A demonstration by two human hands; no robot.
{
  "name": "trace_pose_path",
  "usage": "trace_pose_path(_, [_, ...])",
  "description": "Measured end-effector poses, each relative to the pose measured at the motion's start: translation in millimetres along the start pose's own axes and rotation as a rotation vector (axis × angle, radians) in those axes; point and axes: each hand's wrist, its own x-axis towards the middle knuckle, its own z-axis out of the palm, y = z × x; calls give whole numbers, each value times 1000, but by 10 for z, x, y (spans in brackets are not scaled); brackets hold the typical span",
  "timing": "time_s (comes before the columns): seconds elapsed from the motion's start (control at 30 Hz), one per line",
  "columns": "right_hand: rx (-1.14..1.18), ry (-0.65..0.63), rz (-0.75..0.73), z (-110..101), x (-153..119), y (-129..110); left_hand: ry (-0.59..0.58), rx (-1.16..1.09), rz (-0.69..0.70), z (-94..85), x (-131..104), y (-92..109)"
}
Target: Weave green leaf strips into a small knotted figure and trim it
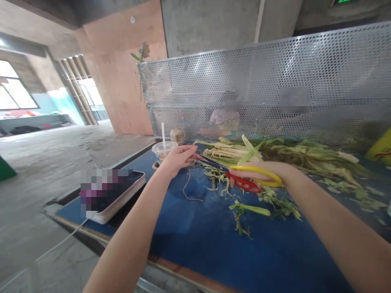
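Note:
Scissors (246,182) with one yellow and one red handle loop are in my right hand (255,171), its fingers through the loops. Their dark blades point left toward my left hand (180,158), whose fingers are pinched together near the tips. Thin twine (187,191) hangs below the left fingers and curls on the blue tabletop (195,228); whether those fingers hold it is too small to make out. Behind the scissors lies a bundle of pale stalks (226,152). Green trimmings (255,209) are scattered below and right of the scissors.
A lidded cup with a straw (163,148) stands just behind my left hand, near a ball of twine (177,136). At the left edge lies a tablet-like device (119,199) with a cable. Long leaves (293,152) lie along the perforated metal panel (262,81). Behind it a person (226,114) shows faintly.

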Motion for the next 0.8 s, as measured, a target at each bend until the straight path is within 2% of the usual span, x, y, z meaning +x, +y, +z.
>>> trace_pose_path(0.33, [50,-48,-78,7,21,66,-69,-22,29,56,-72,81])
trace_pose_path(0.47, [49,-35,-100,5,10,56,-85,-10,24,50,-47,49])
trace_pose_path(0.6, [85,-19,-112,19,31,64,-154,-65,79,29,39,-25])
trace_pose_path(0.7, [94,-34,-124,33,41,60,-149,-112,111,31,65,-36])
trace_pose_path(0.8, [101,-17,-130,51,39,51,-182,-161,68,45,14,10])
